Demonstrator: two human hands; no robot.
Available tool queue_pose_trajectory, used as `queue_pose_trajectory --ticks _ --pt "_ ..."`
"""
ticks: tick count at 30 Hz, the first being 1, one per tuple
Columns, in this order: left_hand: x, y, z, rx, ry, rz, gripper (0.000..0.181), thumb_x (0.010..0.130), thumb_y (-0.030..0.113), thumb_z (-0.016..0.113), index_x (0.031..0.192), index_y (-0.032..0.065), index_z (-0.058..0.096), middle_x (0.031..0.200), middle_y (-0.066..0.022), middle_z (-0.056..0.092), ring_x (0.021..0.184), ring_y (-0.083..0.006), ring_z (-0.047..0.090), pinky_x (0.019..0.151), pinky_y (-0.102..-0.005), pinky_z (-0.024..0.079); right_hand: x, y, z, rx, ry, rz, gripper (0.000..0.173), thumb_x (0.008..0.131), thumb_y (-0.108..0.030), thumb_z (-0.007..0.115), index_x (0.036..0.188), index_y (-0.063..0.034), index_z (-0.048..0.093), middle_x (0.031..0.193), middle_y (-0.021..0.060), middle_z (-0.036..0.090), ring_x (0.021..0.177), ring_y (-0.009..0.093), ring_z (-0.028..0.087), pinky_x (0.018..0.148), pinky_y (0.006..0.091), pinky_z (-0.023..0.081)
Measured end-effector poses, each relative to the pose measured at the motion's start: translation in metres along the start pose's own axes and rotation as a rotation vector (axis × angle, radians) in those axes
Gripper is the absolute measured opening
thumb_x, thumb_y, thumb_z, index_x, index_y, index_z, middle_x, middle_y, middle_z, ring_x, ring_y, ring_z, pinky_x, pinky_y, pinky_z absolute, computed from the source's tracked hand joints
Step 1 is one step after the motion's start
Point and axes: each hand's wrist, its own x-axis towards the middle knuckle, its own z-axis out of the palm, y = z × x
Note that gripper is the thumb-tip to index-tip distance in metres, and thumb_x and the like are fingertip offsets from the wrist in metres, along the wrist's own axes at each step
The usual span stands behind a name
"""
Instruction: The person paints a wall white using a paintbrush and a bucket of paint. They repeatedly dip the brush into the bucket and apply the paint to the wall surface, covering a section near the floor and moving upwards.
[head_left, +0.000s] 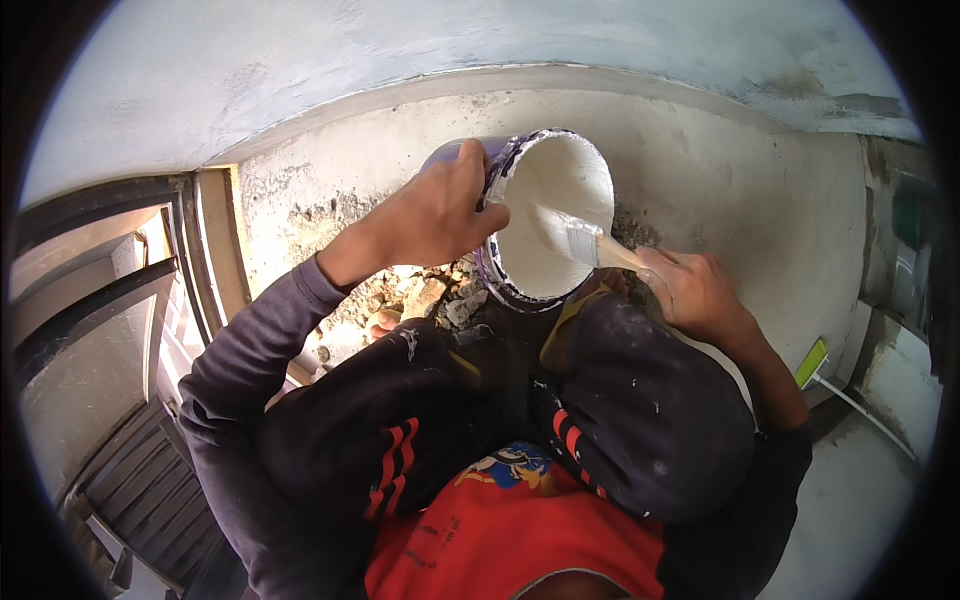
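Note:
A purple paint bucket, its rim caked with white paint, is tilted so that its mouth faces up towards me, above my knees. My left hand grips the bucket at the left side of its rim, with the thumb over the edge. In my right hand is a paintbrush with a pale wooden handle and a metal ferrule. Its white-coated bristles reach into the bucket from the right, over white paint inside. Whether the bristle tips touch the paint cannot be told.
Broken stone and rubble lie beyond my knees, at the foot of a stained pale wall. A window frame stands on the left. At right, a green broom head with a white handle is near the wall.

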Motion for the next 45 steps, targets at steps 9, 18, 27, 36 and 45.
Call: queue_pose_trajectory --ticks 9,18,27,36,45 --pt "0.000 0.004 0.013 0.004 0.044 0.022 0.034 0.087 0.018 0.058 0.101 -0.0056 0.037 0.066 -0.0234 0.050 0.061 -0.0409 0.055 0.058 -0.0452 0.043 -0.004 0.007 -0.005 -0.129 0.024 -0.045 0.025 0.084 -0.011 0.060 0.105 0.0023 0.062 0.070 0.0132 0.059 0.056 0.031 0.059 0.049 0.0402 0.045" --pt "0.004 -0.020 0.017 0.095 0.057 0.156 0.040 0.087 0.020 0.057 0.102 -0.0115 0.036 0.071 -0.0260 0.052 0.065 -0.0417 0.055 0.062 -0.0457 0.045 -0.006 0.001 -0.008 -0.136 0.150 -0.083 0.023 0.082 -0.008 0.062 0.104 0.0013 0.062 0.071 0.0132 0.060 0.054 0.030 0.057 0.049 0.0379 0.044" --pt "0.002 0.002 0.009 0.025 -0.015 -0.024 0.052 0.088 0.022 0.055 0.110 -0.0191 0.032 0.070 -0.0292 0.055 0.072 -0.0422 0.058 0.064 -0.0453 0.046 -0.012 0.009 -0.011 -0.398 0.067 -0.074 0.027 0.081 -0.012 0.063 0.108 -0.0044 0.064 0.065 0.0059 0.055 0.048 0.023 0.054 0.042 0.0346 0.040" --pt "0.005 0.000 0.007 0.030 -0.052 -0.030 0.042 0.087 0.021 0.056 0.097 -0.0152 0.037 0.073 -0.0291 0.053 0.075 -0.0422 0.056 0.066 -0.0445 0.045 -0.026 0.004 -0.011 -0.386 0.188 -0.118 0.027 0.080 -0.012 0.065 0.105 -0.0039 0.066 0.063 0.0050 0.053 0.046 0.021 0.053 0.041 0.0331 0.040" --pt "0.005 -0.017 0.011 0.049 0.039 0.057 0.041 0.087 0.019 0.056 0.103 -0.0132 0.036 0.080 -0.0282 0.048 0.079 -0.0429 0.053 0.069 -0.0462 0.044 -0.040 0.022 -0.012 -0.047 0.162 0.141 0.025 0.084 -0.011 0.060 0.100 0.0074 0.065 0.069 0.0213 0.062 0.053 0.033 0.057 0.054 0.0380 0.046"
